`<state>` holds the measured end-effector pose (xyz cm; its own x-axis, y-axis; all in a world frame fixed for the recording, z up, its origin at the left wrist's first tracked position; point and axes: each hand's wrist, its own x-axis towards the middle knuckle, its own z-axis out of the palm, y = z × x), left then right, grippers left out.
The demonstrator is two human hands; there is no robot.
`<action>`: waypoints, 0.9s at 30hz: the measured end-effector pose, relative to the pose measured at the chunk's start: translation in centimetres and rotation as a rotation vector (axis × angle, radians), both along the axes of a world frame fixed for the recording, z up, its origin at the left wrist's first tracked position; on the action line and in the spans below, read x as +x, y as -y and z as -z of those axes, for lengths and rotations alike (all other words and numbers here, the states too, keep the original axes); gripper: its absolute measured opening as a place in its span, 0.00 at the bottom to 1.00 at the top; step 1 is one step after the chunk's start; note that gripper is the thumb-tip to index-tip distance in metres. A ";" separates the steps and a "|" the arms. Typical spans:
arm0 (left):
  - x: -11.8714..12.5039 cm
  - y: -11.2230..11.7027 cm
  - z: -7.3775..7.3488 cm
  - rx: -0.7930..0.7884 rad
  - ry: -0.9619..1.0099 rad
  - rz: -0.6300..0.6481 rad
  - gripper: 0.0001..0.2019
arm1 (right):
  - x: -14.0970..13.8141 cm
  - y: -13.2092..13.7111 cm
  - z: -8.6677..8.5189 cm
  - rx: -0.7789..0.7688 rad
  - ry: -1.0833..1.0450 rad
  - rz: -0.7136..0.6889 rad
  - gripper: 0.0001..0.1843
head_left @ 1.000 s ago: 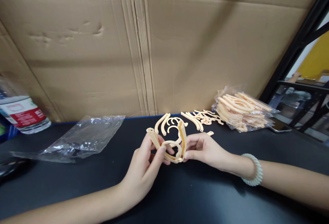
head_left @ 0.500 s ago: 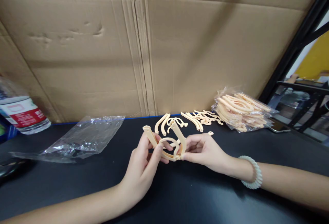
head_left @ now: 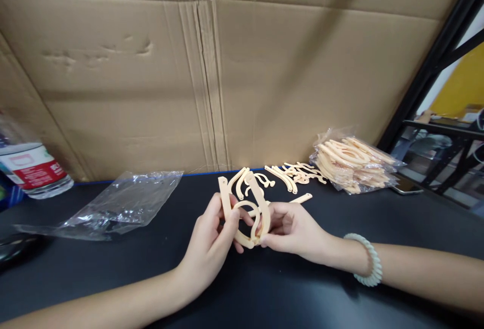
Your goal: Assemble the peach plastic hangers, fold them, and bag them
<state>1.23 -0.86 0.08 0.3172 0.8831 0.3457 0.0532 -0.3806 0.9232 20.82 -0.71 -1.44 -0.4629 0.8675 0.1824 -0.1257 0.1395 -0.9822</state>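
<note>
Between my hands is a cream plastic assembly that looks like a folding hanger (head_left: 260, 202), with two flat arms pointing upward and a curved hook piece between them. My left hand (head_left: 212, 243) pinches the left arm and the curve, thumb in front. The fingers of my right hand (head_left: 297, 228) close on the lower right end, near the joint where the parts meet. Fingers hide part of that joint. Just behind, a loose cream strip (head_left: 302, 198) with a hole at its end lies on the black table (head_left: 272, 288).
Loose curved arms (head_left: 282, 178) and small hooks (head_left: 304, 172) lie along the back. A clear bag of cream parts (head_left: 348, 162) sits at the right. At the left are an empty plastic bag (head_left: 128, 203) and a large bottle (head_left: 34, 170). Cardboard (head_left: 124, 67) stands behind.
The assembly has come slightly lower and turned, so its two arms stand closer together. My right hand has shifted a little left and down with it.
</note>
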 end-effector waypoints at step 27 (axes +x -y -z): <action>0.4 -1.3 0.2 -0.164 0.120 0.203 0.10 | 0.2 -0.6 0.0 -0.089 -0.127 0.096 0.11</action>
